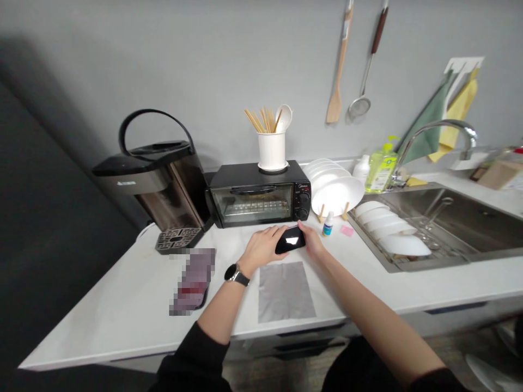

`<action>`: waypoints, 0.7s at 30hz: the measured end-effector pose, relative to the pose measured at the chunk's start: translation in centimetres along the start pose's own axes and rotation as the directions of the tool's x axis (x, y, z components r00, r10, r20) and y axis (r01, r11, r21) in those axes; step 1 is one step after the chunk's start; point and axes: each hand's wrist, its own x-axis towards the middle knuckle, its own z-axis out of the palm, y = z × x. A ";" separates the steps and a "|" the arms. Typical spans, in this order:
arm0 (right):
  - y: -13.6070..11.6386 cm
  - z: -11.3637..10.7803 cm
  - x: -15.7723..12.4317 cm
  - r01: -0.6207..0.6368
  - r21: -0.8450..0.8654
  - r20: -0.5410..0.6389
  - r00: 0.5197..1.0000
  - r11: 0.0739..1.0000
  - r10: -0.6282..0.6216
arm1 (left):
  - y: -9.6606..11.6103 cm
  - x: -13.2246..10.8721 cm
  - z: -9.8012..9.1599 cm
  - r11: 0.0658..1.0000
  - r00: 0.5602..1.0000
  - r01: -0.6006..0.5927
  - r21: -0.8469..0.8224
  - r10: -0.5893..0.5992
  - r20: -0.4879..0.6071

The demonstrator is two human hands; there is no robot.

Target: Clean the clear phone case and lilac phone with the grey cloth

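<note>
Gripping black case (290,239) at both ends, left hand (261,247) and right hand (311,242) steadying it level, just beyond grey cloth (285,291), before toaster oven (259,193).

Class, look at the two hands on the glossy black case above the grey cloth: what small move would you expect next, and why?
Probably lowering the black case onto the grey cloth. Both the left hand and right hand grip its ends, holding it just beyond the cloth, which lies flat on the counter.
</note>
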 end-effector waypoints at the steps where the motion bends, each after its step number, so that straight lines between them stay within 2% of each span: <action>1: -0.2 0.2 -0.1 -0.024 0.032 -0.002 1.000 0.999 0.024 | 0.0 0.1 0.0 1.000 1.000 0.011 -0.003 -0.011 -0.005; 4: -0.9 0.8 -0.7 -0.077 0.124 0.001 0.997 0.989 0.078 | 0.1 0.3 0.1 0.992 0.991 0.122 -0.025 -0.123 -0.054; 8: -1.4 1.3 -1.3 -0.090 0.220 0.004 0.996 0.971 0.091 | 0.4 0.6 0.4 0.963 0.956 0.259 -0.072 -0.267 -0.120; 13: -1.2 1.3 -1.6 -0.137 0.318 0.001 0.990 0.938 0.144 | 1.2 0.4 1.0 0.955 0.944 0.279 -0.100 -0.292 -0.150; 21: -1.2 1.3 -1.4 -0.215 0.391 0.013 0.974 0.895 0.228 | 2.4 0.2 1.3 0.946 0.930 0.323 -0.026 -0.322 -0.177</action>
